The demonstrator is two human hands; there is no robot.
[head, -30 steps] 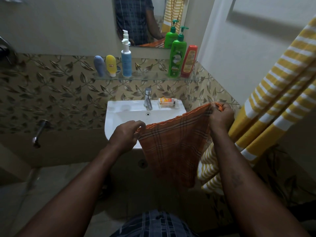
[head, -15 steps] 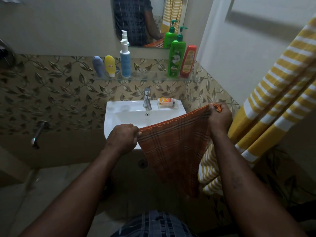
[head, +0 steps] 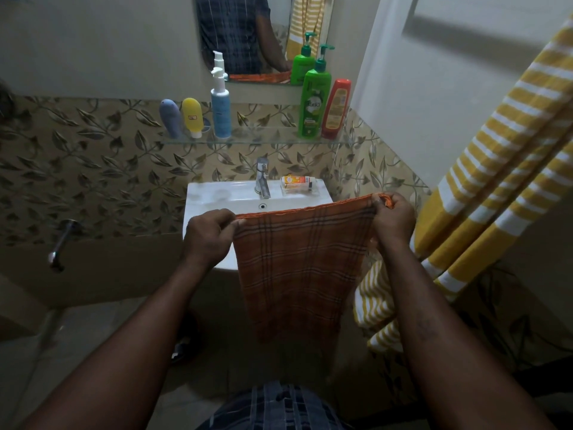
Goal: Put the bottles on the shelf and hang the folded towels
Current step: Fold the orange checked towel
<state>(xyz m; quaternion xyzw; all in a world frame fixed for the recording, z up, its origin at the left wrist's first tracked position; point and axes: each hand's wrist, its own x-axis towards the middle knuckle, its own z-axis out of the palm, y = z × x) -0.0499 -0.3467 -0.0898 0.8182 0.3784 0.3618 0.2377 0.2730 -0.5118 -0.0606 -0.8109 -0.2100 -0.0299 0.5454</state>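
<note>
- The orange checked towel hangs in front of the sink. Its top edge is stretched taut just above the sink's front rim, and the rest drops below the basin toward the floor.
- The left hand pinches the top corner at the sink's front left, fingers curled over the hem. The right hand grips the other corner just past the sink's right edge, with cloth bunched in its fingers.
- Above the sink, the glass shelf carries five containers, all upright. A grey-blue tube, a yellow tube and a white pump bottle stand over the sink's left half. A green pump bottle and a red bottle stand over its right corner.
- The bottle part of the task looks done. A small orange tube lies on the sink's back ledge, beside the tap.
- To the right of the sink, a yellow striped towel runs slantwise along the wall. Its support is out of view, so it is probably hung already.
- What is left, in my judgement, is to finish folding the orange towel and hang it. Where it will hang does not show.
</note>
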